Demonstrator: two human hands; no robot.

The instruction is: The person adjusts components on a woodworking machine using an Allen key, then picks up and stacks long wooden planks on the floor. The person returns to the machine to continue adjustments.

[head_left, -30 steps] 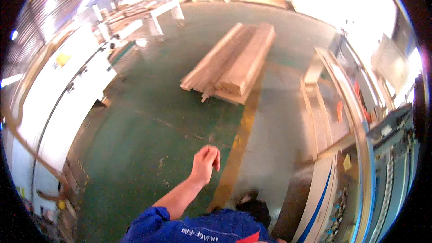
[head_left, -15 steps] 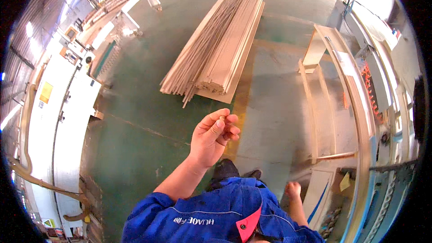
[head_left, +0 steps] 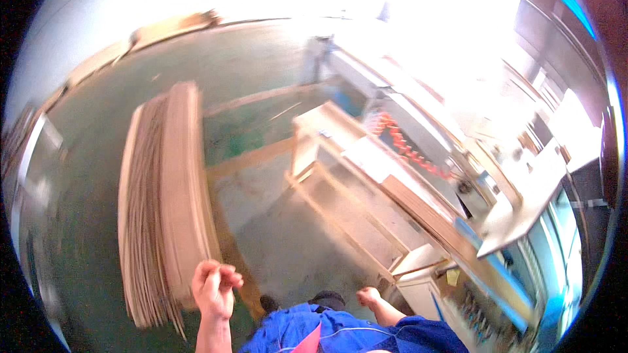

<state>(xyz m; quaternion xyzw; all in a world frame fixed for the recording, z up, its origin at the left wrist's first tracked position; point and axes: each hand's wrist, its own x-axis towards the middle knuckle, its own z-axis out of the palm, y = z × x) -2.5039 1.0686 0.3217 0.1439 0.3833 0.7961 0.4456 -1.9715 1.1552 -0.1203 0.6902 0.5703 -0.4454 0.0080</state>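
My left hand (head_left: 214,289) is raised at the lower left, its thumb and fingers pinched together; motion blur hides what small thing is between them. In the picture it overlaps the near end of a long stack of wooden strips (head_left: 183,176), which lies low on the floor. Thin loose sticks (head_left: 145,222) run along the stack's left side. My right hand (head_left: 368,297) hangs near my right side with curled fingers, and nothing shows in it. It is nearest to the end of a wooden-framed workbench (head_left: 418,260), apart from it.
The workbench, with boards (head_left: 422,202) on top, slants across the right. Behind it are an orange coiled hose (head_left: 405,144) and a long machine (head_left: 418,117). A pale cabinet (head_left: 418,291) stands under the bench's near end. A green floor (head_left: 255,59) spreads toward the back.
My view has swung to the right, so the wooden stack now appears farther left and the workbench nearer the middle. My left hand appears lower and farther left, still pinched.
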